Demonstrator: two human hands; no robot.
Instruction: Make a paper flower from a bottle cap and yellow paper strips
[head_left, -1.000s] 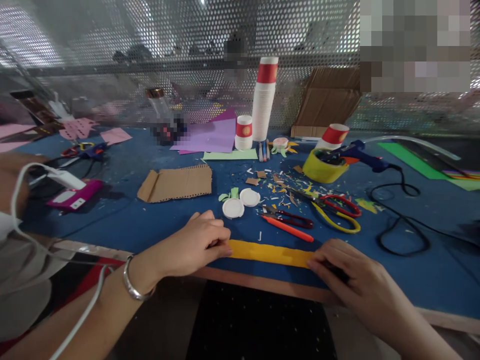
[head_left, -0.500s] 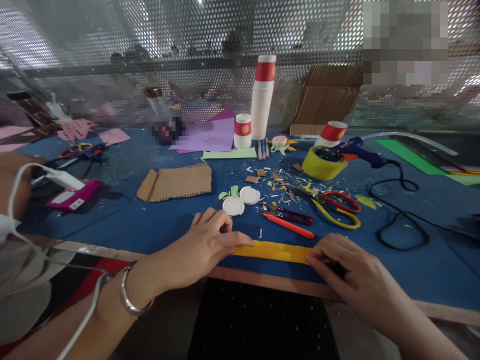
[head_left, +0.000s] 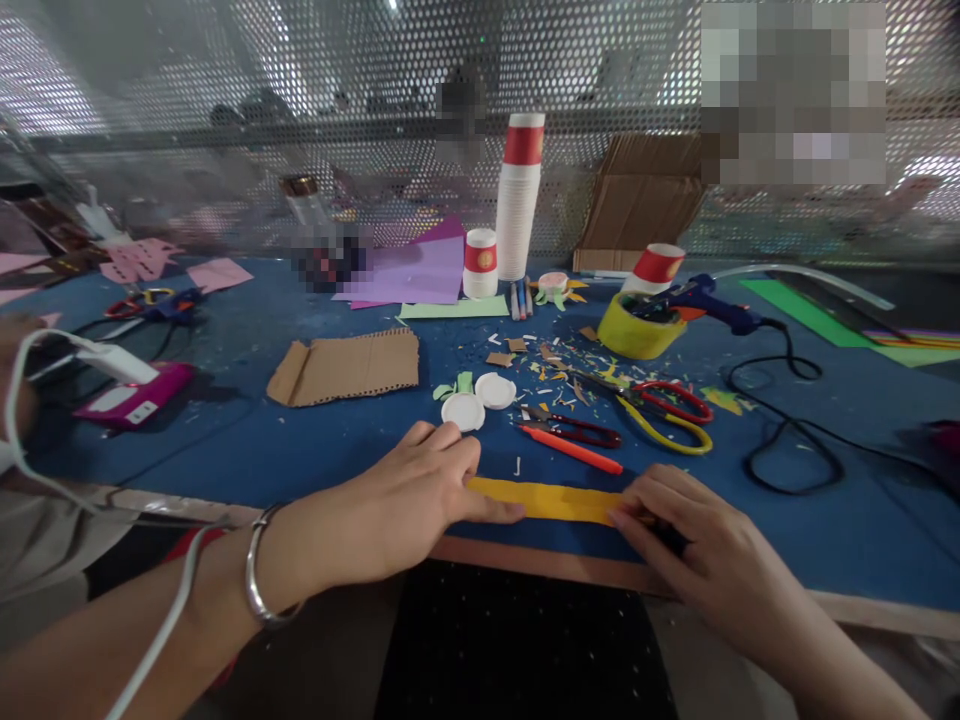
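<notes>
A long yellow paper strip (head_left: 559, 500) lies flat near the front edge of the blue table (head_left: 300, 440). My left hand (head_left: 409, 495) rests on the strip's left end, fingers stretched out flat and pressing along it. My right hand (head_left: 694, 545) presses down on the strip's right end with its fingers laid flat over it. The ends of the strip are hidden under my hands.
Just behind the strip lie an orange pen (head_left: 574, 450), small red snips (head_left: 581, 428), yellow-red scissors (head_left: 667, 410) and two white lids (head_left: 480, 400). Farther back are cardboard (head_left: 346, 365), yellow tape (head_left: 637, 330), a blue glue gun (head_left: 709, 300) with black cord (head_left: 787, 450), and a cup stack (head_left: 519, 200).
My left hand has slid to the right along the yellow strip, its fingers stretching out flatter. My right hand has stayed on the right end.
</notes>
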